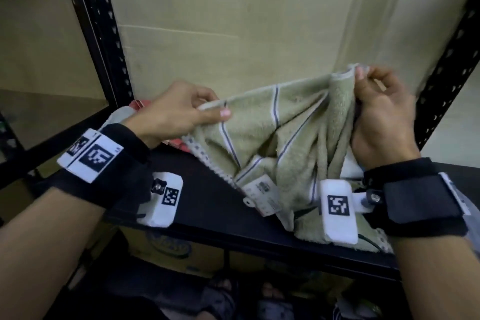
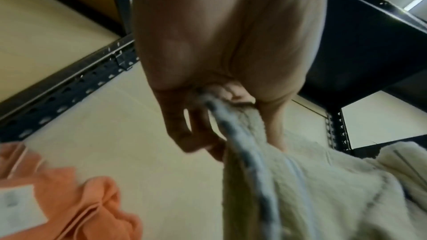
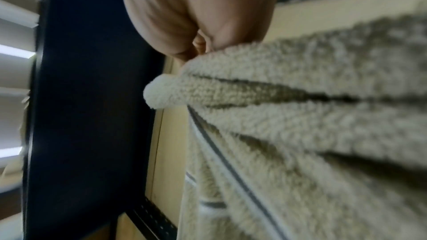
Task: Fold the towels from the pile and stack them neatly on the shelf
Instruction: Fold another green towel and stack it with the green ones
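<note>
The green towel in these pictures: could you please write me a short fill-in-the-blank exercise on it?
1. The green towel is held by ____ hands.
2. Its stripes are white and ____.
3. The towel behind the left hand is ____ in colour.
4. The right hand pinches the towel's ____ edge.

Missing words: both; grey; orange; top

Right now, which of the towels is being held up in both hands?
The green striped towel, pinched at its top edge by the left hand and right hand. The orange towel lies untouched on the shelf.
</note>
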